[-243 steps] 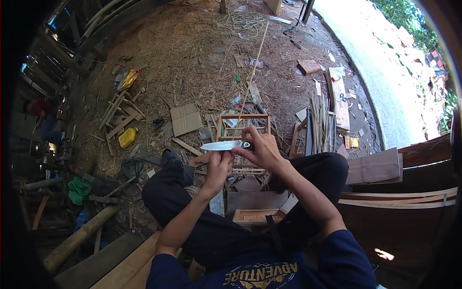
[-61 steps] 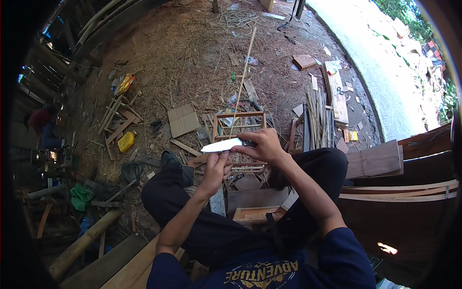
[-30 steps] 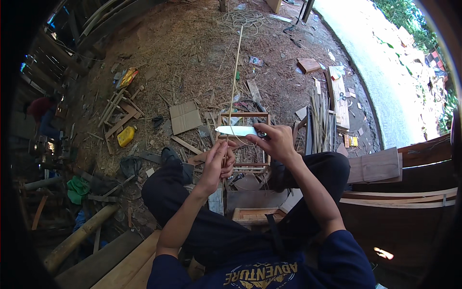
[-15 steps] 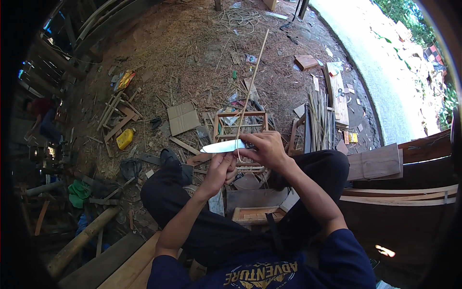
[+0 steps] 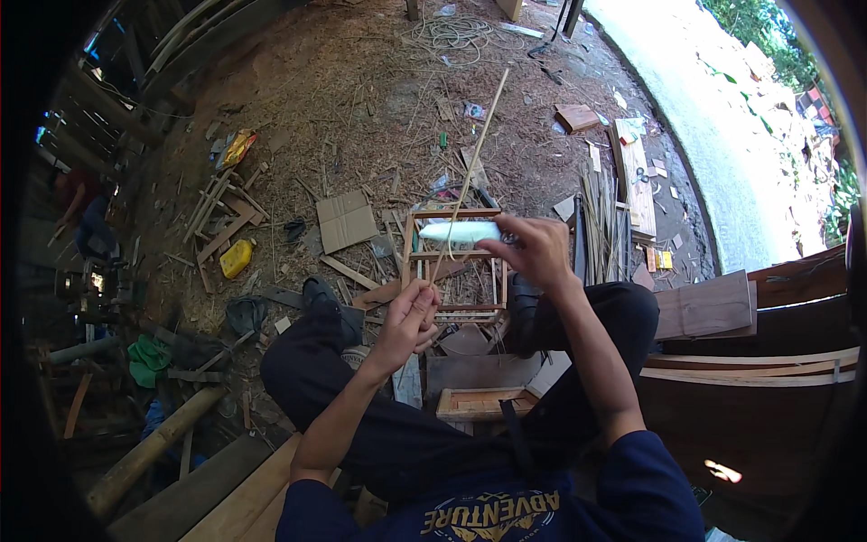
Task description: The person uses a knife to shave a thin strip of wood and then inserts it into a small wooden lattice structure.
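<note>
A long, thin pale bamboo strip (image 5: 485,135) slants up and away in front of me. My left hand (image 5: 406,325) pinches it close to its near end, fingers curled together. Farther along the strip, my right hand (image 5: 539,251) is closed round the handle of a knife (image 5: 456,232). Its broad, shiny blade points left and lies across the strip, and a thin curl of bamboo hangs near the blade. Under both hands, a small wooden frame (image 5: 497,310) rests on the ground between my feet.
A cardboard piece (image 5: 345,221), a yellow jug (image 5: 237,259) and wood scraps lie to the left. A bundle of thin strips (image 5: 603,226) and planks (image 5: 637,181) are at the right. Coiled cord (image 5: 449,38) lies far ahead. Another person (image 5: 86,212) is at the far left.
My right hand and the knife have moved away from me along the strip, apart from my left hand. My left hand has shifted slightly nearer to me, still pinching the bamboo strip.
</note>
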The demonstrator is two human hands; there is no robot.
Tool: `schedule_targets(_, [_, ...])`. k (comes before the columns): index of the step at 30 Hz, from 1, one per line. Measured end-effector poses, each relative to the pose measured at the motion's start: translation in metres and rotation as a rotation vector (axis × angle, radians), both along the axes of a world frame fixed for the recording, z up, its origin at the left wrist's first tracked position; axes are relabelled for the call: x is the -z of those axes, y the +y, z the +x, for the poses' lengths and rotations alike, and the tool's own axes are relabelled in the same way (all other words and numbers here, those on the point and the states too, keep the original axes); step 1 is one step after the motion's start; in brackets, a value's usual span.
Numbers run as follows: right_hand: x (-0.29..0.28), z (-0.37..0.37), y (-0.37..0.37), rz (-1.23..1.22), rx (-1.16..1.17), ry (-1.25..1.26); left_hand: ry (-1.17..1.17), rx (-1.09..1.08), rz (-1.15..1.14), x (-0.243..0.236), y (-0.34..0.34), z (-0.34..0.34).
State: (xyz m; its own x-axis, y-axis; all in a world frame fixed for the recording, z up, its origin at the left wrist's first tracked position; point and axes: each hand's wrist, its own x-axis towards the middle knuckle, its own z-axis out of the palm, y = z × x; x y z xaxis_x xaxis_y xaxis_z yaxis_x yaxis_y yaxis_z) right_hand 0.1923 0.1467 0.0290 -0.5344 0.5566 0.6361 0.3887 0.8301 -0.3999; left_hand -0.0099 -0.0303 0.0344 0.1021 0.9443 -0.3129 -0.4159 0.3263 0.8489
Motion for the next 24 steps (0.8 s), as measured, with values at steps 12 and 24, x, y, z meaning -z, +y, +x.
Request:
schedule_targets(12, [0.000,-0.003,-0.005,-0.095,0.079,-0.058,0.046,-0.010,0.038,-0.001,0.000,-0.005])
schedule_targets(24, [0.006,-0.018,-0.023,-0.060,-0.107,-0.069,-0.006,-0.112,0.003,0.009,0.021,-0.001])
